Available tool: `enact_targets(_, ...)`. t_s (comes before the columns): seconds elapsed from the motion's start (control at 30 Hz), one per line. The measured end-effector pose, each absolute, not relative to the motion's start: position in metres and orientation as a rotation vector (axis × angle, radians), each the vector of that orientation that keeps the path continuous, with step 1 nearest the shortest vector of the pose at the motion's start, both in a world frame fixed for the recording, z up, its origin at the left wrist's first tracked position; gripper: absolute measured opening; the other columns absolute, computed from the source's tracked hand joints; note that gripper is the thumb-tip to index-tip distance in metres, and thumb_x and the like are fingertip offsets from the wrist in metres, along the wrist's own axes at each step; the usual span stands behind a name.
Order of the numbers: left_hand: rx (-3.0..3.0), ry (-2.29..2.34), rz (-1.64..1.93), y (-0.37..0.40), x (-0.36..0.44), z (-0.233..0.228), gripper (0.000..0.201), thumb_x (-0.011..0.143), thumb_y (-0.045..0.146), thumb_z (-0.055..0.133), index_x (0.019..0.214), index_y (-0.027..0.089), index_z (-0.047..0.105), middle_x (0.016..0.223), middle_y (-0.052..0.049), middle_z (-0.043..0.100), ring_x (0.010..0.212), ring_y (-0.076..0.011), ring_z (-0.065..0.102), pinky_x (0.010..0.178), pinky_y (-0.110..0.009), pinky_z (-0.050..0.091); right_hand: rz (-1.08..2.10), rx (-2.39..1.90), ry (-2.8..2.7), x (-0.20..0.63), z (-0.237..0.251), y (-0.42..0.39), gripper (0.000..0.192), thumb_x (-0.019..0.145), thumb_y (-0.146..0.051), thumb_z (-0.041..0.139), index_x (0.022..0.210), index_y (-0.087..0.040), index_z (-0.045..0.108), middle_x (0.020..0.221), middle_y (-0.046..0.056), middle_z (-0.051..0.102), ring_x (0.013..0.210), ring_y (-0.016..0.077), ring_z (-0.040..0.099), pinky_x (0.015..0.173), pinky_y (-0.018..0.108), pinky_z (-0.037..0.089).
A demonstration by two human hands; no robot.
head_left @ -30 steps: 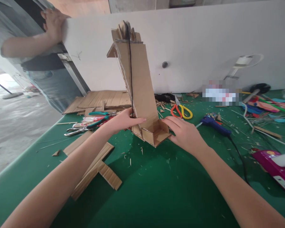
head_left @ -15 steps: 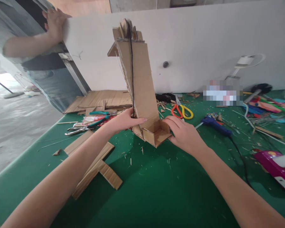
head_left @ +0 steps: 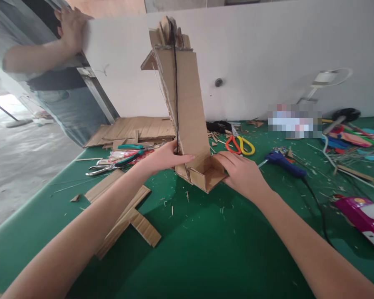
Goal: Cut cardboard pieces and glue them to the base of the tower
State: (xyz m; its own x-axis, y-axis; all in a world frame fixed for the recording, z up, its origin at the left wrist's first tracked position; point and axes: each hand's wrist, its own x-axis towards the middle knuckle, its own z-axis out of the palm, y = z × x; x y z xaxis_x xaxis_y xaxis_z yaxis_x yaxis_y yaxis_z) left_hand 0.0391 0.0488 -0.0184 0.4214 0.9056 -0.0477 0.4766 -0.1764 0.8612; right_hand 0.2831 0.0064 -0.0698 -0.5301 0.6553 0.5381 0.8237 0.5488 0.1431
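**Two hands steady a tall cardboard tower on the green table**

No brand or writing can be read anywhere; a patch at the back of the table is blurred out, so any label there is lost.

The cardboard tower (head_left: 187, 112) stands near the middle of the green table (head_left: 205, 249), its long axis running up and down but leaning a little to the left at the top. Its foot is an open, shallow box whose mouth faces the camera and to the right. One black string (head_left: 175, 91) runs down the tower's face from a small wheel-like piece at the crown — that piece is too small to make out surely.

The left hand (head_left: 163, 158) is partly curled about the tower's lower left edge, thumb on the front face, fingers behind. The right hand (head_left: 241, 176) lies loosely open, fingers bent, its fingertips pressing on the right wall of the box at the foot.

Around them I count one pair of scissors with orange and yellow handles (head_left: 240, 144), one blue glue gun (head_left: 282, 162) with a black cord, one pink device (head_left: 361, 220) at the right edge, a cross of cardboard strips (head_left: 124, 216) lying flat at the left, a stack of cardboard sheets (head_left: 137, 129) behind, and what may be two pliers (head_left: 118, 161) among other small tools.

Another person's hand (head_left: 69, 25) rests on the top edge of the white board (head_left: 268, 54) — well apart from the tower.
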Motion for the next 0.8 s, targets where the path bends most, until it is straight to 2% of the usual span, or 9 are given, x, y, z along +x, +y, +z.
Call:
enact_targets(0.2, 1.833, 1.176, 0.612, 0.0506, 0.0387, -0.0204, 0.062, 0.07, 0.046, 0.068, 0.124, 0.02, 0.052, 0.119, -0.009, 0.063, 0.103, -0.0266, 0.061, 0.085, -0.039, 0.05, -0.512, -1.16, -2.345, 0.2855, -0.0723, 0.01, 0.046, 0.071, -0.007, 0.052, 0.117, -0.013, 0.056, 0.119, 0.013, 0.062, 0.098, 0.0253, 0.061, 0.077, 0.037, 0.05)
enact_targets(0.53, 1.895, 1.157, 0.594, 0.0496, 0.0398, -0.0179, 0.059, 0.071, 0.044, 0.067, 0.121, 0.018, 0.053, 0.123, -0.009, 0.061, 0.108, -0.0256, 0.059, 0.093, -0.039, 0.048, -0.505, -1.163, -2.344, 0.2852, -0.071, 0.0102, 0.045, 0.071, -0.006, 0.052, 0.115, -0.015, 0.058, 0.119, 0.01, 0.062, 0.097, 0.0245, 0.061, 0.075, 0.035, 0.05)
enact_targets(0.8, 1.91, 1.165, 0.601, 0.0528, 0.038, -0.0234, 0.059, 0.069, 0.046, 0.068, 0.12, 0.019, 0.053, 0.123, -0.01, 0.061, 0.106, -0.0265, 0.06, 0.091, -0.041, 0.048, -0.505, -1.169, -2.342, 0.2842, -0.0739, 0.0103, 0.046, 0.071, -0.005, 0.051, 0.115, -0.015, 0.057, 0.118, 0.01, 0.063, 0.096, 0.0243, 0.061, 0.075, 0.036, 0.05)
